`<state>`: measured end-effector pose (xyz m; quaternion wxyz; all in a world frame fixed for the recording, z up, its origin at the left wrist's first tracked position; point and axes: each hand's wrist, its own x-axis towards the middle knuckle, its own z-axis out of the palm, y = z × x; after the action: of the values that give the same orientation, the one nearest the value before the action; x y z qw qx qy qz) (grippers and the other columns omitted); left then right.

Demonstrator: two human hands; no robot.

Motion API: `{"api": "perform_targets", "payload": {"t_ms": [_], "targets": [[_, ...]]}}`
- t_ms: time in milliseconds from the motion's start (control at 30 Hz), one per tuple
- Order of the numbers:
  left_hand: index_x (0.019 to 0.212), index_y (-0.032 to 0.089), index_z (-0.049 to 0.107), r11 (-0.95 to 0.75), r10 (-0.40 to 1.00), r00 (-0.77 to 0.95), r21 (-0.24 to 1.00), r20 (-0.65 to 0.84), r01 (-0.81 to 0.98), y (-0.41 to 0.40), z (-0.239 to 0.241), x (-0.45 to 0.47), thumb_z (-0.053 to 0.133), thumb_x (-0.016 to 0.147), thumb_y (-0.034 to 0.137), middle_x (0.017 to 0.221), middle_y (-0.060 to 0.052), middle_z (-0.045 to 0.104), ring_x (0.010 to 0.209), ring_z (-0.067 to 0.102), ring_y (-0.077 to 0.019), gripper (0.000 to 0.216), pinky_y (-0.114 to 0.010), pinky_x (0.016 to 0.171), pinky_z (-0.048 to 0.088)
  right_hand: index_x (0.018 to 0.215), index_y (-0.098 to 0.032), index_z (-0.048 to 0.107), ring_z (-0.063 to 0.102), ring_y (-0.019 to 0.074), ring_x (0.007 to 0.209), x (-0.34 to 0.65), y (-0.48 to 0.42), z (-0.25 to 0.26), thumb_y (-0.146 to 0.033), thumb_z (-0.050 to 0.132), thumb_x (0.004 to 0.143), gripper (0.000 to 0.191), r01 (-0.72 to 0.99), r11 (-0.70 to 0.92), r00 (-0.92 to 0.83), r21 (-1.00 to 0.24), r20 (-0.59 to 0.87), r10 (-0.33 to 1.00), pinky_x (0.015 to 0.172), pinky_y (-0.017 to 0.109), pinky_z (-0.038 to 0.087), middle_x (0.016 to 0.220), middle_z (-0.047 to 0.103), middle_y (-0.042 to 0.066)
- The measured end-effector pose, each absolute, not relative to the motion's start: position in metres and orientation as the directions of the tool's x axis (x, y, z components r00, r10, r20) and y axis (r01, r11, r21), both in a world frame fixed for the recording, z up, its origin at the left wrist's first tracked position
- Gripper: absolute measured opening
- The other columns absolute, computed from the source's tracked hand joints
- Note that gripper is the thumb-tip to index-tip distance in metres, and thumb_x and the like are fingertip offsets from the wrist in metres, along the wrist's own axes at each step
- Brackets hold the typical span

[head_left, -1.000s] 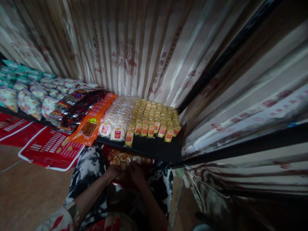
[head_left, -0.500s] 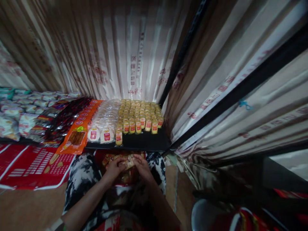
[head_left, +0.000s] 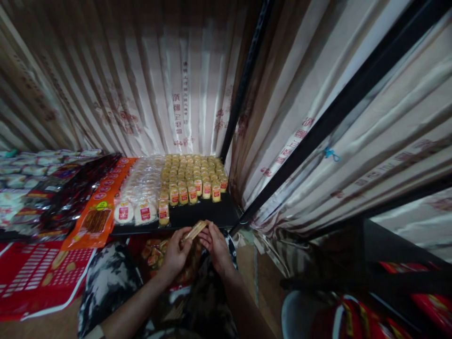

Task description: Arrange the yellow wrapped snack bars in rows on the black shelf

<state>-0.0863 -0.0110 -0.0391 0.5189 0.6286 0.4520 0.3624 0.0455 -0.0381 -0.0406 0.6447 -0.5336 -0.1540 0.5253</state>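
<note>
Between my two hands is a small wrapped snack cake point(head_left: 195, 230), pale yellow, tilted with its right end higher. My left hand point(head_left: 175, 253) pinches its lower left end. The fingers of my right hand point(head_left: 216, 246) close on its upper right end. Just beyond, rows of similar wrapped snack cakes point(head_left: 190, 174) with red labels stand on a black shelf point(head_left: 203, 214). Below my hands, between my knees, several wrapped pieces lie in a red container point(head_left: 155, 252), partly hidden by my arms.
Left of the cakes are round white packets point(head_left: 144, 212), an orange snack bag point(head_left: 93, 219), dark packets point(head_left: 77, 193) and white bags point(head_left: 21, 176). A red bag point(head_left: 38, 278) hangs below the shelf. Curtains point(head_left: 141, 103) and black poles point(head_left: 303, 117) enclose the back and right.
My hands have lifted the snack cake from above the container to near the shelf's front edge, tilting it. The camera view has turned slightly right.
</note>
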Motion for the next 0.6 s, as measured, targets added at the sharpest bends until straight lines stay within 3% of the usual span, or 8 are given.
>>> {"api": "perform_targets", "payload": {"t_ms": [100, 233, 333, 433, 600], "targets": [[0.101, 0.015, 0.054, 0.303, 0.907, 0.32, 0.952, -0.273, -0.048, -0.005, -0.039, -0.082, 0.055, 0.071, 0.038, 0.095, -0.007, 0.064, 0.08, 0.062, -0.0171, 0.038, -0.027, 0.069, 0.051, 0.112, -0.02, 0.053, 0.063, 0.0143, 0.073, 0.045, -0.039, -0.044, -0.048, 0.061, 0.072, 0.05, -0.541, -0.075, 0.401, -0.837, -0.336, 0.852, 0.063, 0.025, 0.049, 0.087, 0.066, 0.005], [0.093, 0.012, 0.055, 0.52, 0.817, 0.422, 0.819, -0.393, -0.243, -0.002, -0.036, -0.082, 0.056, 0.07, 0.034, 0.083, -0.008, 0.066, 0.065, 0.062, -0.0131, 0.031, -0.023, 0.059, 0.048, 0.11, -0.02, 0.054, 0.056, 0.0095, 0.057, 0.042, -0.037, -0.045, -0.044, 0.069, 0.063, 0.055, -0.481, -0.117, 0.366, -0.869, -0.32, 0.874, 0.049, 0.018, 0.04, 0.066, 0.061, -0.003], [0.089, 0.012, 0.056, 0.553, 0.797, 0.456, 0.783, -0.396, -0.285, -0.002, -0.032, -0.083, 0.058, 0.069, 0.033, 0.081, -0.008, 0.066, 0.063, 0.062, -0.0129, 0.029, -0.022, 0.057, 0.046, 0.096, -0.018, 0.059, 0.049, 0.0071, 0.048, 0.04, -0.035, -0.041, -0.043, 0.071, 0.06, 0.046, -0.458, -0.139, 0.347, -0.878, -0.32, 0.882, 0.043, 0.017, 0.034, 0.058, 0.057, -0.005], [0.089, 0.012, 0.056, 0.51, 0.825, 0.423, 0.814, -0.373, -0.277, -0.003, -0.03, -0.081, 0.061, 0.068, 0.039, 0.083, -0.007, 0.065, 0.069, 0.062, -0.0138, 0.034, -0.022, 0.06, 0.046, 0.088, -0.018, 0.06, 0.05, 0.0077, 0.049, 0.039, -0.033, -0.036, -0.042, 0.07, 0.061, 0.037, -0.444, -0.134, 0.369, -0.886, -0.317, 0.874, 0.045, 0.017, 0.036, 0.057, 0.057, -0.005], [0.089, 0.013, 0.054, 0.344, 0.902, 0.294, 0.938, -0.318, -0.04, 0.006, -0.03, -0.076, 0.061, 0.067, 0.036, 0.067, 0.0, 0.061, 0.059, 0.056, -0.0108, 0.033, -0.02, 0.053, 0.041, 0.092, -0.017, 0.058, 0.058, 0.0121, 0.059, 0.039, -0.031, -0.041, -0.046, 0.064, 0.067, 0.038, -0.36, -0.182, 0.382, -0.915, -0.322, 0.866, 0.052, 0.021, 0.043, 0.069, 0.063, 0.0]]}}
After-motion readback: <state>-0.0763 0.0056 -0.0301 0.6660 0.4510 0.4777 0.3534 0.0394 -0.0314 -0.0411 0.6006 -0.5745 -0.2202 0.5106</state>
